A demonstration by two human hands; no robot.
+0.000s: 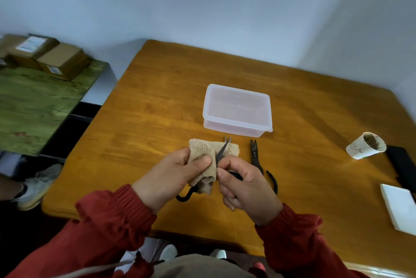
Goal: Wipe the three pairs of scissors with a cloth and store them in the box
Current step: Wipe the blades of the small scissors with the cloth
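Observation:
My left hand [180, 172] grips a beige cloth [202, 149] and pinches it against a dark scissor blade [221, 154]. My right hand [245, 187] holds that pair of scissors by its black handle, blade pointing up and away. A second pair of dark scissors [256, 156] lies on the table just right of my right hand. Two thin tips [227, 139] show past the cloth, and a black handle loop [184, 196] pokes out under my left hand; the rest of that pair is hidden. The translucent plastic box [237, 110] stands behind them with its lid on.
The wooden table [157, 102] also carries a tipped paper cup [365, 148], a black flat object [403, 165] and a white flat box [400, 208] at the right edge. A green table with cardboard boxes [56, 59] stands left; someone's shoe [38, 185] is beside it.

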